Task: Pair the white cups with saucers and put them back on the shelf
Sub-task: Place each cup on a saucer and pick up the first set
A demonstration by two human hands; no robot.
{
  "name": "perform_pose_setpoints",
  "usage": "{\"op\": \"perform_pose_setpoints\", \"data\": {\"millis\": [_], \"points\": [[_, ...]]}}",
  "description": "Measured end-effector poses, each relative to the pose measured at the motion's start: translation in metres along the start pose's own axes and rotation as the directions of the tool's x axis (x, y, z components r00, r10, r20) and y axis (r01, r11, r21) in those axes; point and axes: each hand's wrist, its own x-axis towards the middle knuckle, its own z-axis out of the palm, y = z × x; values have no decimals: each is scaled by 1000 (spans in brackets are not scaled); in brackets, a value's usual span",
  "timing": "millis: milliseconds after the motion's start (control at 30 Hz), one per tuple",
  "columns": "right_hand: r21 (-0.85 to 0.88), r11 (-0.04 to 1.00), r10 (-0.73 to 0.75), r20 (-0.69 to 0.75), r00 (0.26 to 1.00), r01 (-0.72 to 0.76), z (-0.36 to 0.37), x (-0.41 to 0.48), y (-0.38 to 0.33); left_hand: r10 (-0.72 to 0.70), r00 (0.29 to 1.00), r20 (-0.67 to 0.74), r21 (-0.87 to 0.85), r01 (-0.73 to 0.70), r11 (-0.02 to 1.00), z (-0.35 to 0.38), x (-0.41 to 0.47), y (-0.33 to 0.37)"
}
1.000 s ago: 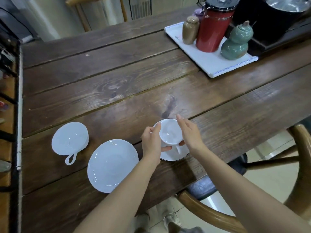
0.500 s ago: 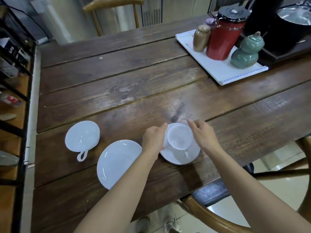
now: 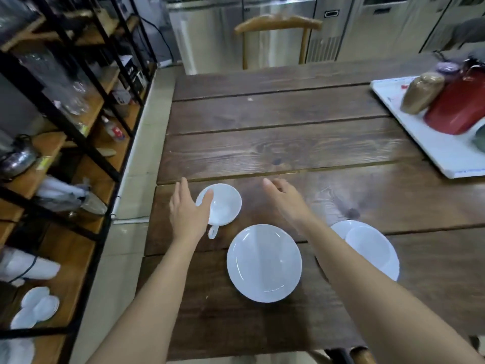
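- Step in hand, as I judge it: pairing the second cup with the empty saucer. One set looks done: a cup on a saucer sits to the right of the empty saucer, partly hidden by the right forearm.
- The left hand is at the loose cup, fingers spread and apart, the thumb lying over the near-left rim. No closed grip on it yet; whether the thumb truly touches the rim I cannot tell.
- The right hand hovers open above the desk, beyond and slightly right of the empty saucer, holding nothing.
- The loose cup stands upright on the desk just beyond and left of the empty saucer, close to it but apart. Its handle points back toward the person.
- Next move calls for closing the fingers on the cup's bowl or handle, lifting it clear, and setting it down centred in the saucer's well.
- The cup is plain white, shallow and wide-mouthed, with a small loop handle; it looks empty. The saucer is white and glossy with a sunken centre.
- The shelf stands left of the saucer, off the desk's edge; white crockery already rests on a low tier.
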Motion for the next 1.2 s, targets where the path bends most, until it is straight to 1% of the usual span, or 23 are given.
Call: {"op": "perform_pose_setpoints", "data": {"millis": [67,133,233,333,433,500,567,600,633,667,733,767,800,867,967,1133,1200], "points": [[102,989,94,147,985,-110,27,5,-12,-81,987,142,-151,102,983,-3,6,-14],[161,965,158,267,951,-205,47,8,-18,-117,949,294,-279,202,939,-5,8,-21],[206,937,199,344,918,-281,68,10,-19,-144,881,451,-424,354,834,-7,14,-28],[277,890,256,354,900,-362,76,10,-20,-167,840,516,-499,454,739,-6,19,-28],[383,805,264,452,852,-453,74,11,-22,-217,822,527,-574,532,622,-2,20,-23],[464,707,283,505,815,-533,71,11,-26,-253,819,515,-578,550,603,-2,19,-18],[515,631,310,519,797,-581,68,10,-30,-247,828,503,-575,534,620,-4,16,-11],[533,618,312,508,803,-577,67,9,-32,-231,839,492,-578,514,634,-6,15,-7],[540,640,308,471,826,-547,65,8,-34,-211,851,481,-582,490,649,-8,14,-3],[518,703,302,404,864,-488,62,5,-36,-190,860,473,-587,468,661,-12,12,1],[382,856,279,222,934,-347,53,-4,-39,-151,872,465,-596,435,676,-17,7,12],[322,898,265,145,953,-299,48,-9,-38,-130,875,467,-592,418,689,-19,3,17],[298,914,259,93,961,-275,43,-14,-36,-108,873,475,-583,404,705,-20,-1,21],[321,908,268,50,962,-270,33,-26,-29,-75,857,509,-569,400,718,-17,-13,26],[339,898,288,27,957,-280,21,-44,-13,-58,824,564,-562,434,704,-8,-33,26],[318,889,342,20,940,-330,13,-70,13,-124,781,612,-498,503,706,12,-65,15],[312,885,356,25,934,-346,14,-77,21,-143,772,619,-463,506,727,17,-73,9]]}}
